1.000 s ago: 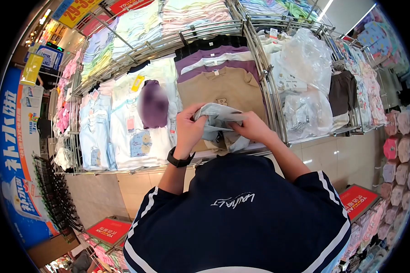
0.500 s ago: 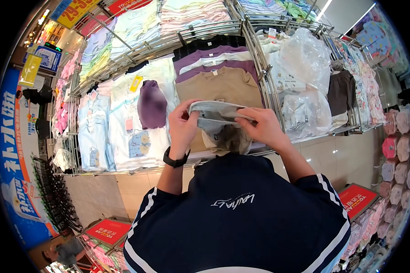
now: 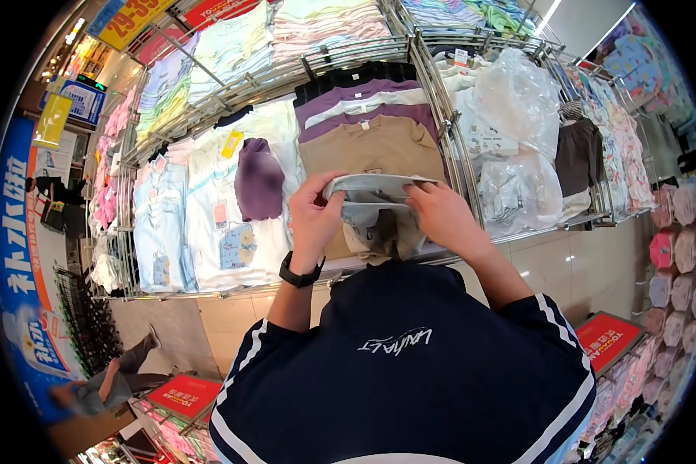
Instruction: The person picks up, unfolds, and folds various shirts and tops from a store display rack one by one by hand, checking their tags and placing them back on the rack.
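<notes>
Stretched between my hands is a light grey garment (image 3: 371, 185), held by its upper edge so that its layers gape a little. My left hand (image 3: 314, 215) pinches the left end of that edge, thumb toward me. At the opposite end, my right hand (image 3: 447, 218) grips the cloth with the fingers curled over it. Below the edge, the lower part of the garment hangs in shadow with dark markings. Just beyond my hands lies a tan shirt (image 3: 363, 158) at the front of a row of purple, white and black tops. A crumpled purple garment (image 3: 261, 182) rests left of my left hand.
Metal rails (image 3: 433, 100) divide the display into sections. White shirts (image 3: 209, 224) fill the left; clear plastic bags (image 3: 518, 100) and dark shorts (image 3: 580, 155) lie right. Red signs (image 3: 185, 394) stand lower left and right. A person (image 3: 112, 383) walks at lower left.
The garment's upper edge is drawn straighter, and my right hand has shifted its hold with fingers over the edge. A passer-by at lower left has come further into view.
</notes>
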Motion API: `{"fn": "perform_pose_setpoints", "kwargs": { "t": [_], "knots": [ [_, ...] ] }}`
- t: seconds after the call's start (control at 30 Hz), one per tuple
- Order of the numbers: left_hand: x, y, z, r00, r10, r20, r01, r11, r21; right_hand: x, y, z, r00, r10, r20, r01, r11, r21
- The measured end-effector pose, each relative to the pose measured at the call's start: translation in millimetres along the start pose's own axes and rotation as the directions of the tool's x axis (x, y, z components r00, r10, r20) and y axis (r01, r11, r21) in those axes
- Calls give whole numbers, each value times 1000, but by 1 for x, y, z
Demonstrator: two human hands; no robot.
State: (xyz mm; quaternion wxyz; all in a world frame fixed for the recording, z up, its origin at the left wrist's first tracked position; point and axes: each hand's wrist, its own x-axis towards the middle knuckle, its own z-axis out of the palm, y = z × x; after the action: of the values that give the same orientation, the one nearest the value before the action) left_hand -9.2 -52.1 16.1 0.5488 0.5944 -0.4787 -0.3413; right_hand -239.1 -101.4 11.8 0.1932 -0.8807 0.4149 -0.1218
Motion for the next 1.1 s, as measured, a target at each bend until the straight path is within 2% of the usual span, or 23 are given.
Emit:
{"fn": "perform_pose_setpoints", "kwargs": {
  "t": [0.1,0.17,0.23,0.3,0.4,0.5,0.6,0.7,0.77,0.83,0.87,0.93,1.0,1.1],
  "knots": [
    [-2,5,-1,999,41,14,-42,998,37,0,-7,-9,993,113,28,-112,994,-15],
    [-1,2,-2,996,84,-5,-84,996,33,2,-9,-10,964,-87,-253,83,996,-29],
    [-1,1,-3,997,83,-6,-83,997,1,0,-10,-13,954,-78,-290,88,996,20],
    [-2,5,-4,999,38,9,-37,998,-56,-7,-11,-19,991,117,-71,-106,984,144],
    [-6,11,-1,993,92,79,-97,994,54,-5,-3,-13,976,215,39,-218,972,83],
    [-6,18,1,992,90,84,-89,996,-16,-9,-4,-17,974,20,-226,-13,999,32],
    [-2,11,-3,979,164,118,-146,978,-147,-11,-14,-32,972,-43,-233,44,999,-2],
    [-5,17,-6,985,51,167,-6,965,-262,-10,-14,-28,932,-150,-329,176,983,52],
    [-4,15,-5,973,134,187,-75,954,-290,-3,-16,-16,920,-51,-388,161,953,256],
    [-5,17,-1,960,188,207,-122,947,-297,2,-14,-4,964,83,-253,50,878,475],
    [-5,21,2,955,203,218,-135,947,-290,4,-11,0,986,145,-84,-71,818,571],
    [-5,24,2,951,217,221,-155,951,-268,8,-8,10,990,134,51,-137,781,609],
    [-4,25,1,956,208,209,-157,958,-238,9,-5,18,999,27,-19,-12,841,541],
    [-2,19,-2,972,161,171,-113,959,-261,9,-10,19,994,-8,-106,64,840,539]
  ]
}}
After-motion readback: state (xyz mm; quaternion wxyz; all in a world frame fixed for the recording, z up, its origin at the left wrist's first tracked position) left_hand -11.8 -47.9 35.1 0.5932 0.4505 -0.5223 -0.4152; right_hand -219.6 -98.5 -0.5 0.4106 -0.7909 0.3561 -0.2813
